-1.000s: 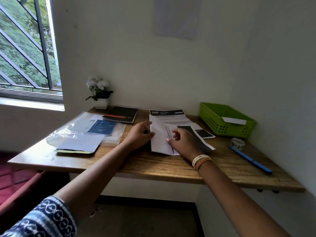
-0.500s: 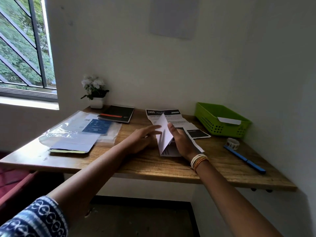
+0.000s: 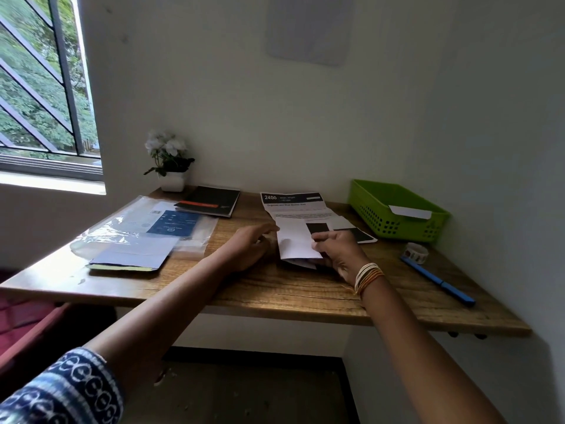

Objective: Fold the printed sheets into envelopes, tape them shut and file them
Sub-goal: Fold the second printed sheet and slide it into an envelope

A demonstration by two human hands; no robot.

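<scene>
Head view: printed white sheet with a black header band point(image 3: 295, 205) lies flat at the back of the wooden desk point(image 3: 275, 289); header reads "2400", bold line under it and body text too small to read. In front of it the folded white paper sheet point(image 3: 295, 241) lies on the desk, black rectangle showing at its top right. Right hand point(image 3: 337, 254), fingers point(image 3: 321, 240) pinched together on the folded sheet's right edge, thread bangles at the wrist. Left hand point(image 3: 252, 244) just left of the sheet, fingers loosely apart, tips touching its left edge, gripping nothing. Green plastic perforated basket point(image 3: 394, 209) back right, a white folded slip point(image 3: 409, 211) in it. Roll of tape point(image 3: 415, 252) and blue pen point(image 3: 437, 280) near the right edge, close together. Black notebook with orange stripe point(image 3: 209, 200), clear plastic sleeve holding a blue card with a barcode label point(image 3: 146, 231) at left, text unreadable; white potted flower point(image 3: 169, 160) back left. Versus half a second ago: the flap then standing upright between the hands is now down flat, folded over rightward.
</scene>
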